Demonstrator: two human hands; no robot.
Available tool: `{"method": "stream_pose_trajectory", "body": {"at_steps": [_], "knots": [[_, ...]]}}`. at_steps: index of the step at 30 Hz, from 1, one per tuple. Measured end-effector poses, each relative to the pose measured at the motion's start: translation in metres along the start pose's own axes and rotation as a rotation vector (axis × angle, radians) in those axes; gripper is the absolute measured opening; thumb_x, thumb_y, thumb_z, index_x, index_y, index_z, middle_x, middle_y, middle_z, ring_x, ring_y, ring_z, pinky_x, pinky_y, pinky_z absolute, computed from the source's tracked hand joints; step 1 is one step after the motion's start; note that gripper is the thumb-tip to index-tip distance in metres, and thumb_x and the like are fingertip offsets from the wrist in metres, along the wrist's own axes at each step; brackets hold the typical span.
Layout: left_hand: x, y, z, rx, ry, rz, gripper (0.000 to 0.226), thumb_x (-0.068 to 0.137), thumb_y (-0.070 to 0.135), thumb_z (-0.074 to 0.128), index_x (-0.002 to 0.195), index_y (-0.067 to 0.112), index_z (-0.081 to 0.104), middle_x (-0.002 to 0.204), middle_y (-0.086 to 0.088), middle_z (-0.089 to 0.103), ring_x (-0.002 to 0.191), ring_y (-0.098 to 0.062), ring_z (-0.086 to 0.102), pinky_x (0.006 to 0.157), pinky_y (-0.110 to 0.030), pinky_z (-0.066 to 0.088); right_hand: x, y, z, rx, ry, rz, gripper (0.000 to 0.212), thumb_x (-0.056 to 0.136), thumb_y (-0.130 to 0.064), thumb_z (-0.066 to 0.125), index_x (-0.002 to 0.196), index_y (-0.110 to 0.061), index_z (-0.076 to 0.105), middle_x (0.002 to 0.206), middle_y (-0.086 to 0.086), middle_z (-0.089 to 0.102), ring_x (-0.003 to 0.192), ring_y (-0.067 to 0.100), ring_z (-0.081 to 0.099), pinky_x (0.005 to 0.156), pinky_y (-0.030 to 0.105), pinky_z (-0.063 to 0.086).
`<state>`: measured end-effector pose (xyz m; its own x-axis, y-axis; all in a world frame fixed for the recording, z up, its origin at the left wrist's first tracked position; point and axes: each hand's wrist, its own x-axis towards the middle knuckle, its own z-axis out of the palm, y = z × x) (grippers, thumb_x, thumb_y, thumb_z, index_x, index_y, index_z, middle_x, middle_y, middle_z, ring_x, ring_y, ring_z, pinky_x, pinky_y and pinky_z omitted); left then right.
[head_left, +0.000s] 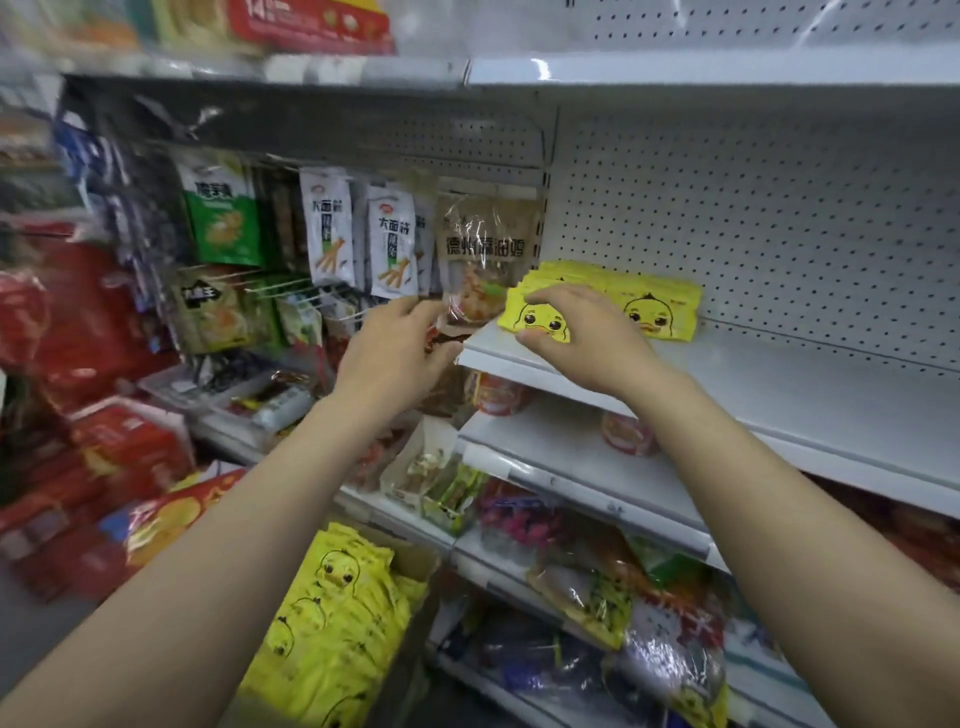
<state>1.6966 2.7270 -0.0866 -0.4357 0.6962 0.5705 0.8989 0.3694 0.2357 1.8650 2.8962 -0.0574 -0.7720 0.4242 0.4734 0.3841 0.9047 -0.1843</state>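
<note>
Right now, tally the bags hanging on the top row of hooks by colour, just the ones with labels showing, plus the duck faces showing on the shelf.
Green bag: 1
White bags: 2, with the edge of a third peeking out behind
Clear brown bag: 1
Yellow duck packets with faces showing on the shelf: 2
Total: 6

Mid-frame, the right hand (582, 335) grips a yellow duck packet (537, 325) on the white shelf (779, 395); the left hand (400, 348) is just left, beside a hanging bag (483, 244).

left hand (397, 358) reaching forward, half-curled; right hand (584, 338) raised, fingers (553, 297) pinching
</note>
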Motion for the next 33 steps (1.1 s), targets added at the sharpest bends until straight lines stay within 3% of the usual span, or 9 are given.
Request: {"method": "stream_pose_trajectory", "body": {"at_steps": [5, 10, 19, 26, 33], "knots": [[-0.031, -0.041, -0.02, 0.079, -0.02, -0.066, 0.055, 0.09, 0.051, 0.056, 0.139, 0.028, 0.046, 0.141, -0.009, 0.048, 0.13, -0.031, 0.043, 0.102, -0.048, 0.044, 0.003, -0.047, 0.025, 0.027, -0.029, -0.059, 0.051, 0.09, -0.056, 0.055, 0.134, -0.031, 0.052, 0.141, -0.003, 0.05, 0.132, 0.022, 0.042, 0.105, 0.038, 0.039], [-0.044, -0.093, -0.027, 0.108, -0.023, -0.113, 0.053, 0.091, 0.047, 0.059, 0.139, 0.026, 0.048, 0.142, -0.01, 0.047, 0.127, -0.034, 0.045, 0.101, -0.047, 0.044, 0.03, -0.091, 0.067, 0.049, -0.092, -0.1, 0.052, 0.092, -0.055, 0.055, 0.137, -0.029, 0.05, 0.143, -0.003, 0.05, 0.133, 0.022, 0.042, 0.106, 0.038, 0.039], [-0.031, -0.243, 0.021, 0.082, -0.124, -0.125, 0.054, 0.09, 0.047, 0.057, 0.138, 0.027, 0.047, 0.142, -0.011, 0.047, 0.131, -0.032, 0.042, 0.103, -0.05, 0.042, 0.105, -0.163, 0.2, 0.053, -0.258, -0.068, 0.057, 0.092, -0.058, 0.053, 0.141, -0.031, 0.045, 0.146, -0.005, 0.044, 0.136, 0.02, 0.038, 0.107, 0.042, 0.04], [-0.044, -0.342, 0.11, 0.037, -0.383, -0.137, 0.05, 0.088, 0.04, 0.063, 0.133, 0.021, 0.051, 0.132, -0.014, 0.052, 0.12, -0.038, 0.049, 0.093, -0.051, 0.047, 0.121, -0.175, 0.327, 0.036, -0.501, 0.084, 0.056, 0.089, -0.052, 0.061, 0.138, -0.028, 0.048, 0.142, 0.003, 0.049, 0.133, 0.026, 0.041, 0.106, 0.043, 0.04], [-0.113, -0.395, 0.218, -0.107, -0.781, -0.247, 0.048, 0.088, 0.043, 0.064, 0.131, 0.025, 0.054, 0.132, -0.012, 0.054, 0.123, -0.036, 0.048, 0.098, -0.049, 0.045, 0.054, -0.155, 0.447, 0.068, -0.896, 0.236, 0.063, 0.085, -0.049, 0.069, 0.139, -0.023, 0.049, 0.136, 0.008, 0.055, 0.124, 0.029, 0.051, 0.096, 0.04, 0.047]]}}
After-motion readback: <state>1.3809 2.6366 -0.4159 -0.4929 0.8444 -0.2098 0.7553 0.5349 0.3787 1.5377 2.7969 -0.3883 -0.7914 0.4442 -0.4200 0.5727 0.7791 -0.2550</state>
